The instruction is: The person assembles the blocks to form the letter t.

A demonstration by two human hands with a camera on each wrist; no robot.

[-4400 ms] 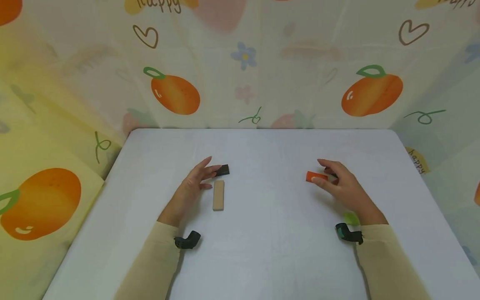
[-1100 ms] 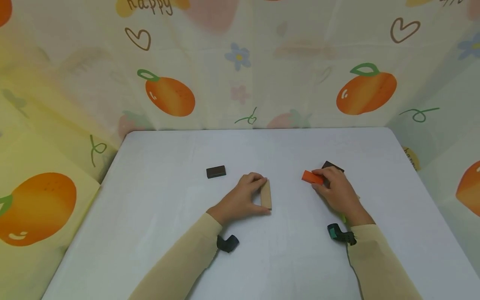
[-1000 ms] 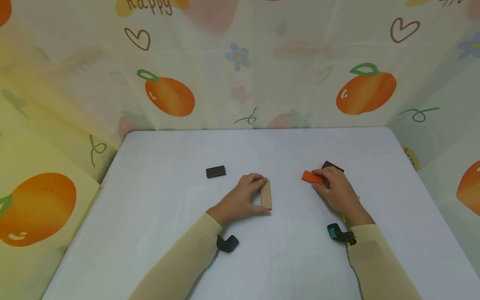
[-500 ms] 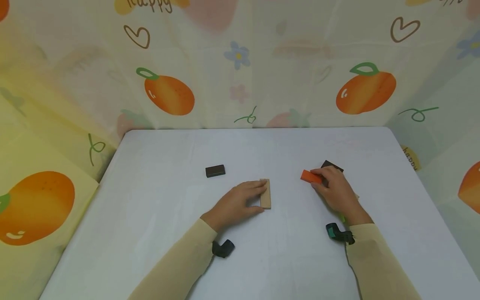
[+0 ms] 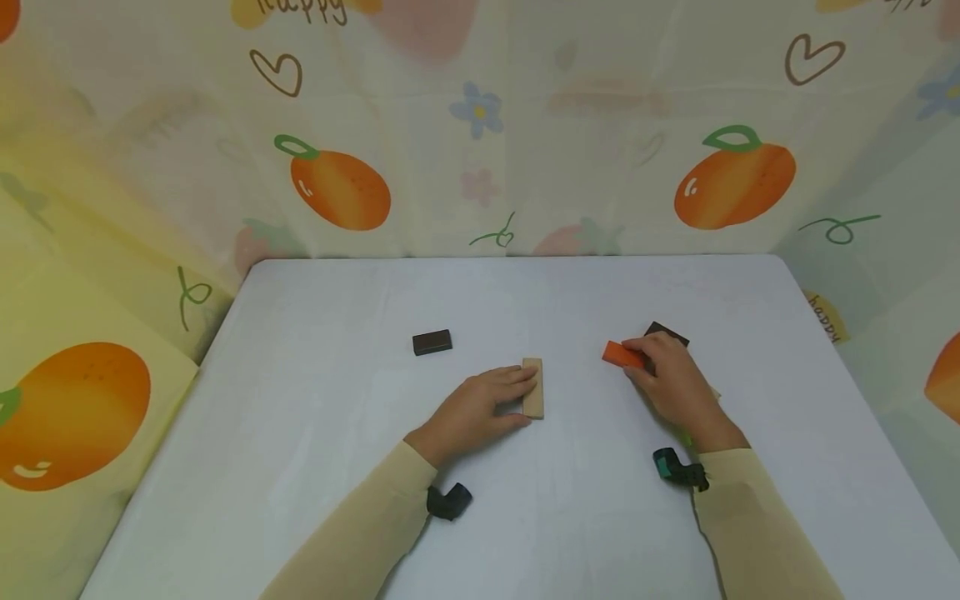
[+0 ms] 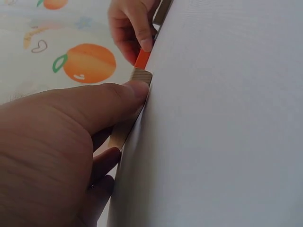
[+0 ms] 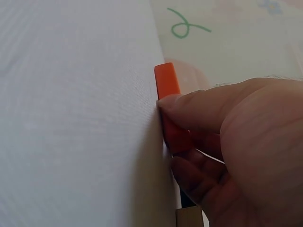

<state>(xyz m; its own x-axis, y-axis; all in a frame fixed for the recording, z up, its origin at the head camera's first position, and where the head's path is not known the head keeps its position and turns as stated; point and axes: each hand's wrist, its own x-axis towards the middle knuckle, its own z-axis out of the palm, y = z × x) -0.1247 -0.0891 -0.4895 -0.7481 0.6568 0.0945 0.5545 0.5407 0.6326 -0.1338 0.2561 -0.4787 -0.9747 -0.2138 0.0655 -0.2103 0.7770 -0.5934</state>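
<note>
In the head view, the left hand (image 5: 480,408) is parted only moderately between thumb and fingers: its fingertips lie on a pale wooden block (image 5: 534,402) near the middle of the white counter (image 5: 570,517), and its thumb touches the block's near end. The right hand (image 5: 669,373) is narrow, pinching an orange block (image 5: 621,354) between thumb and fingers, over toward the right side. A dark block (image 5: 432,342) lies beyond the left hand, well apart from it; another dark piece (image 5: 666,332) shows just behind the right hand, and a green piece (image 5: 686,436) is mostly hidden beneath that wrist. In the left wrist view, the thumb presses on the wooden block with fingers on its other side, so the block sits in the grip, close to the counter. In the right wrist view, the thumb tip rests on the orange block's side, with the fingers curled behind; one end of the block sticks out past the thumb.
</note>
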